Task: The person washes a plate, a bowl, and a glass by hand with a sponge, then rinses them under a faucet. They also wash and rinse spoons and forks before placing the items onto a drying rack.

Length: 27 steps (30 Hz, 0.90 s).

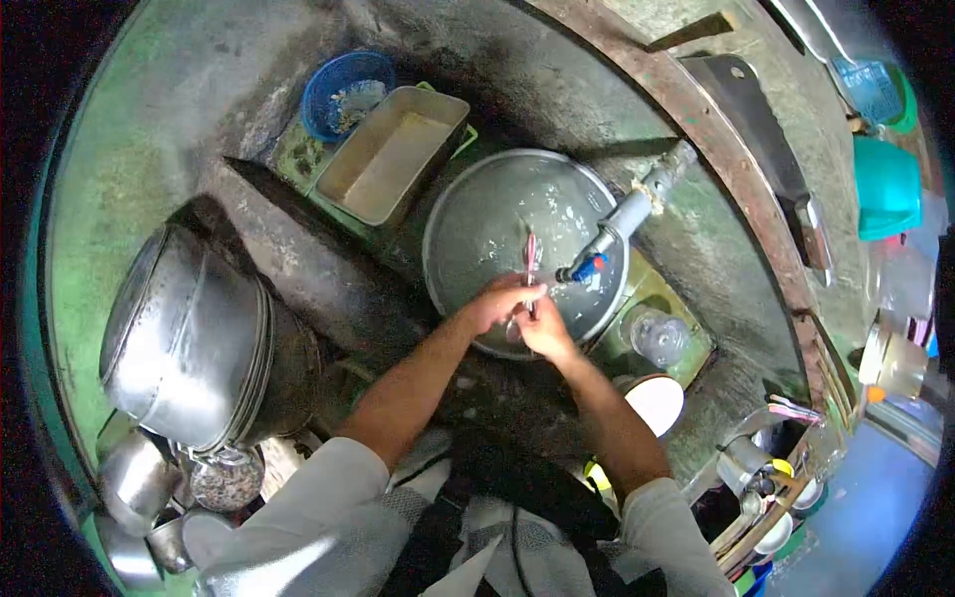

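Observation:
Over the near side of a big round metal basin (468,224) full of water, both my hands come together. My left hand (494,305) and my right hand (545,330) are closed around a slim utensil with a pink-and-white handle (532,254). The handle points away from me. Its other end is hidden by my fingers, so I cannot make out the exact kind. Just right of my hands, a grey pipe tap (625,221) with a blue valve lever (587,267) reaches over the basin.
Beyond the basin on the left stand a rectangular metal pan (393,154) and a blue basket (323,99). Large metal pots (189,343) are stacked at left. A clear plastic container (659,338) and a white bowl (655,405) sit at right. A cleaver (761,139) lies on the ledge.

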{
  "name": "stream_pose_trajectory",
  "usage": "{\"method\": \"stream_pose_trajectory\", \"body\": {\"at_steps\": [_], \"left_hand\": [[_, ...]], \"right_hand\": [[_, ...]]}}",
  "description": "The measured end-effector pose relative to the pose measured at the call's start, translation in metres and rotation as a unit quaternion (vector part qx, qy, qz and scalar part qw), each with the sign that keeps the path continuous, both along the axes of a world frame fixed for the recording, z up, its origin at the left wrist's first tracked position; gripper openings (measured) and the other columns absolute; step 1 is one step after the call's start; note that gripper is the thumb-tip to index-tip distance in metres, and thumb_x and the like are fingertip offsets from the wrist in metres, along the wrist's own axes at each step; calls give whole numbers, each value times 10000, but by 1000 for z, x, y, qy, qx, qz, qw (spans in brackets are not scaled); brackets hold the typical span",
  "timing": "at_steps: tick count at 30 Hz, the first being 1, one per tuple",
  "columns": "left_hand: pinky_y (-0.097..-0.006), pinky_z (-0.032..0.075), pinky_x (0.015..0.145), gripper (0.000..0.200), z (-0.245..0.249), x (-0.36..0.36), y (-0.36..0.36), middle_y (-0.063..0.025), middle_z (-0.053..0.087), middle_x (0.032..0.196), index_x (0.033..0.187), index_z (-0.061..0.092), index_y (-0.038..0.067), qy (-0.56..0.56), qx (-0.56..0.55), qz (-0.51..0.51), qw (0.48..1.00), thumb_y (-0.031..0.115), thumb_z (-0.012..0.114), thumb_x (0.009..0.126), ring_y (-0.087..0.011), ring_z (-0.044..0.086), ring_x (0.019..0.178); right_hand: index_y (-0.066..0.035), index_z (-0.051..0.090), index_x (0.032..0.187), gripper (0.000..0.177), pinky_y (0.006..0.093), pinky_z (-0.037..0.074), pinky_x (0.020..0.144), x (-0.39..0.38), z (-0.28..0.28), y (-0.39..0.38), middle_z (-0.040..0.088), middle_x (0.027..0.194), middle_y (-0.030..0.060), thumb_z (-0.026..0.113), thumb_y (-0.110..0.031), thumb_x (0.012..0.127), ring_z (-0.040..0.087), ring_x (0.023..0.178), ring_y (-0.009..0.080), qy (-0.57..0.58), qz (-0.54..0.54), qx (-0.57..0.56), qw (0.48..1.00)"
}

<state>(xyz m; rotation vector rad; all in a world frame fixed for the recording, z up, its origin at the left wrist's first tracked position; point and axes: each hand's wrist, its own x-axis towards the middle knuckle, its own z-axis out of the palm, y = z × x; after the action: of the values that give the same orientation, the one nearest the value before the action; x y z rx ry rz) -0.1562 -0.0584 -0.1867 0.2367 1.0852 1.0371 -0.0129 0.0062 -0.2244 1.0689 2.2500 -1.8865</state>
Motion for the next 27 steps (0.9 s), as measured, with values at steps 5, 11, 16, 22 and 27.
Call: {"method": "stream_pose_trajectory", "body": {"at_steps": [5,11,16,22,27], "left_hand": [[-357,503,743,303,18,24,15,-149,621,1013,997,573,3,-113,18,112,987,289,564,899,-193,603,899],[-403,523,598,358,28,33,29,-83,569,654,776,526,61,-140,-64,320,935,386,496,923,-274,629,635],[-370,552,531,335,49,21,29,-17,418,592,731,466,66,-171,-64,381,906,332,552,915,-166,470,493],[-429,552,655,360,70,-17,36,-15,390,608,705,459,95,-147,45,387,909,372,517,927,-171,441,540],[-467,559,677,383,100,-19,21,-18,385,606,754,480,55,-91,53,385,917,396,499,928,-171,456,551]], "right_hand": [[-28,417,1171,270,253,507,477,-4,108,1,547,862,54,469,-28,907,570,668,117,-46,-28,-131,990],[-25,541,1018,150,221,475,439,27,135,24,590,795,41,573,-111,899,556,565,94,-14,-29,-241,970],[-34,588,928,82,202,418,427,51,146,23,625,767,47,616,-81,866,516,520,79,55,-177,-339,922],[-15,626,944,92,195,407,446,70,168,36,623,729,61,580,-31,865,485,503,65,51,-222,-274,935],[-13,539,1076,194,250,503,562,50,179,11,616,902,56,555,-32,884,567,611,120,90,-183,-364,909]]}}
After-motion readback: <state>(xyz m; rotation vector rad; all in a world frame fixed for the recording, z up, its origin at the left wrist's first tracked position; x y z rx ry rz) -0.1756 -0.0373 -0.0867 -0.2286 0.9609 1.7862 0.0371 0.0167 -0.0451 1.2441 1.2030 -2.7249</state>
